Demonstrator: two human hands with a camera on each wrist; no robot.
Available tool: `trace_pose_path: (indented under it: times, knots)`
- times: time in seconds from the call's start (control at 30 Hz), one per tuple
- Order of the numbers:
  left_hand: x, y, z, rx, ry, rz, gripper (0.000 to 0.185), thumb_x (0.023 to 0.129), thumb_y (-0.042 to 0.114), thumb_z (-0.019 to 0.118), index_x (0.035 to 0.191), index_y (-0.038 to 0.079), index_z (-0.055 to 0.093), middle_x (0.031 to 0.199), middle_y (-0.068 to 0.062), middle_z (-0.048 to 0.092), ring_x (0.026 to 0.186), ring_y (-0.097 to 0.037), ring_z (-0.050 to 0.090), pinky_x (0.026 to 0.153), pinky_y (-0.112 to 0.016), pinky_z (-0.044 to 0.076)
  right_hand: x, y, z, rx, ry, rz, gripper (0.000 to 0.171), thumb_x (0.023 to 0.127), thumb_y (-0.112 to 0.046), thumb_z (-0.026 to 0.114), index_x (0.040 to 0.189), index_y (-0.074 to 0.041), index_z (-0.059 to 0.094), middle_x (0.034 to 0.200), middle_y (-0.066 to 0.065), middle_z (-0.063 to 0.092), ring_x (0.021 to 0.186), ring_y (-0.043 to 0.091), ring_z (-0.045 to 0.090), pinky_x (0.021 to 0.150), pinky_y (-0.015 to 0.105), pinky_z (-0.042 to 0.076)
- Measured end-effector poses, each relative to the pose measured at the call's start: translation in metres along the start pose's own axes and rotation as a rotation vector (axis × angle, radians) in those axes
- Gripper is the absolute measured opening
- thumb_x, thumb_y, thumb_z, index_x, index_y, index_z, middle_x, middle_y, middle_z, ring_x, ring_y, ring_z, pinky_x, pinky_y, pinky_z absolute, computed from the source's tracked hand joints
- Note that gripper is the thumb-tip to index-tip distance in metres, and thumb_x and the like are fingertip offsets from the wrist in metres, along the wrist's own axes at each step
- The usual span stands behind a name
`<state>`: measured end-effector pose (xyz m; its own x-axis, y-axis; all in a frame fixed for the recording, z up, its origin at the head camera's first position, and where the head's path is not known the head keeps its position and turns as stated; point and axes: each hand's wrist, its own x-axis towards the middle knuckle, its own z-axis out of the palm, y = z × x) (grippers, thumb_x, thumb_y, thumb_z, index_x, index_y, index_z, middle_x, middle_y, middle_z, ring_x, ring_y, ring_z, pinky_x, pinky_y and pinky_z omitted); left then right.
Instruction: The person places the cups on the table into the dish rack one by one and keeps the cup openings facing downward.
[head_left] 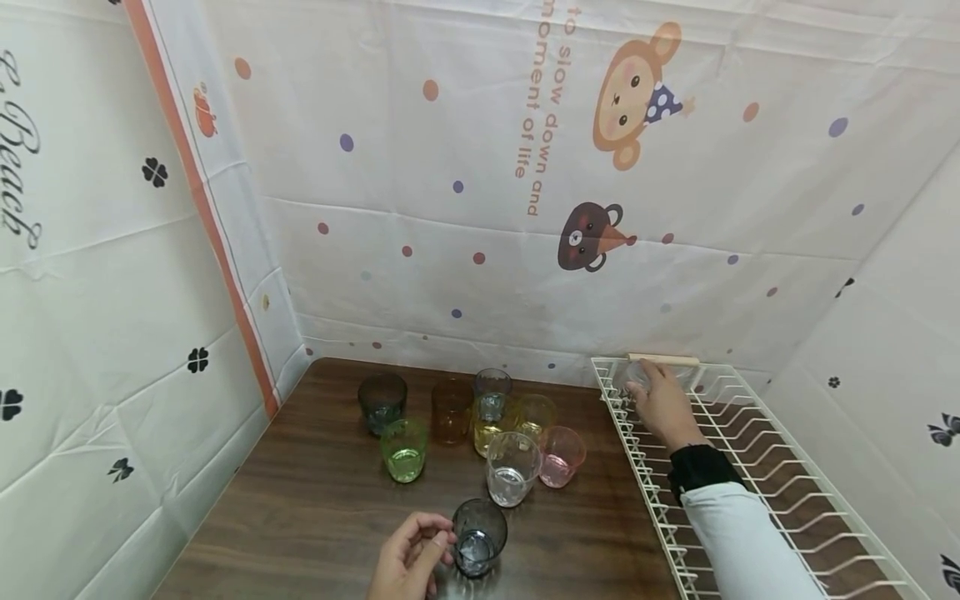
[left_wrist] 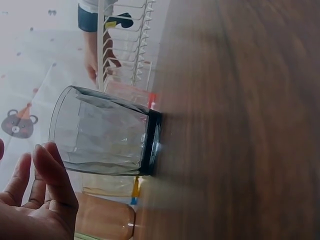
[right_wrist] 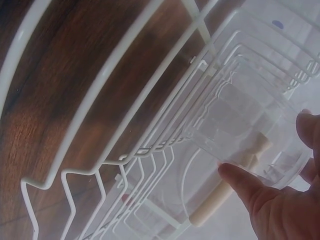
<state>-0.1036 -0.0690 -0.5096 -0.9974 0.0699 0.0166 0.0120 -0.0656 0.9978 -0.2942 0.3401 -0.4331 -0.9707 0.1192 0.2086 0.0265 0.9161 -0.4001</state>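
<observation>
The left hand (head_left: 411, 557) holds nothing, its fingers loosely bent; just right of its fingertips, the upright grey glass (head_left: 480, 543) stands on the counter (head_left: 300, 517), nearer it than the other hand. Farther right, the right hand (head_left: 666, 408) grips the clear glass (right_wrist: 242, 115) near its base, long axis pointing away from the palm, at the rack (head_left: 828, 483).

Pale sleeve (head_left: 750, 533), dark cuff (head_left: 702, 470) (a wide band), bare right hand (head_left: 666, 408)
</observation>
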Motion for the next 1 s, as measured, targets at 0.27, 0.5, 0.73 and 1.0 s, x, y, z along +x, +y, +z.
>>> trace_pose_path:
  times: [0.27, 0.5, 0.73, 1.0]
  knots:
    - [0.0001, -0.0013, -0.0026, 0.018, 0.019, 0.024, 0.020, 0.103, 0.008, 0.063, 0.116, -0.007, 0.065, 0.095, -0.005, 0.075, 0.073, -0.005, 0.066, 0.050, -0.030, 0.054, -0.0007, 0.0013, 0.0025, 0.001, 0.004, 0.001, 0.062, 0.114, -0.023, 0.051, 0.164, 0.007, 0.029, 0.163, 0.041, 0.030, 0.148, 0.061, 0.037, 0.119, 0.072, 0.037]
    - [-0.0013, -0.0031, -0.0029, 0.016, 0.054, 0.073, 0.018, 0.104, 0.008, 0.063, 0.115, -0.006, 0.065, 0.092, 0.003, 0.074, 0.072, -0.005, 0.066, 0.048, -0.031, 0.053, 0.0020, 0.0012, 0.0000, -0.009, -0.017, -0.003, 0.064, 0.114, -0.025, 0.051, 0.164, 0.006, 0.028, 0.164, 0.041, 0.029, 0.148, 0.062, 0.037, 0.119, 0.072, 0.036]
    - [-0.0034, -0.0031, -0.0054, 0.037, 0.076, 0.125, 0.014, 0.103, 0.004, 0.062, 0.113, -0.006, 0.065, 0.091, 0.002, 0.072, 0.071, -0.004, 0.064, 0.045, -0.034, 0.052, 0.0026, 0.0005, -0.0007, -0.012, -0.009, -0.005, 0.063, 0.114, -0.025, 0.050, 0.164, 0.007, 0.027, 0.164, 0.041, 0.029, 0.147, 0.062, 0.037, 0.119, 0.072, 0.036]
    - [-0.0035, -0.0018, -0.0090, 0.042, 0.053, 0.065, 0.019, 0.105, 0.008, 0.062, 0.117, -0.006, 0.065, 0.093, 0.002, 0.072, 0.073, -0.005, 0.065, 0.047, -0.032, 0.053, 0.0021, 0.0005, 0.0003, -0.015, -0.012, 0.002, 0.064, 0.114, -0.025, 0.051, 0.164, 0.007, 0.027, 0.163, 0.041, 0.029, 0.147, 0.062, 0.037, 0.118, 0.073, 0.036]
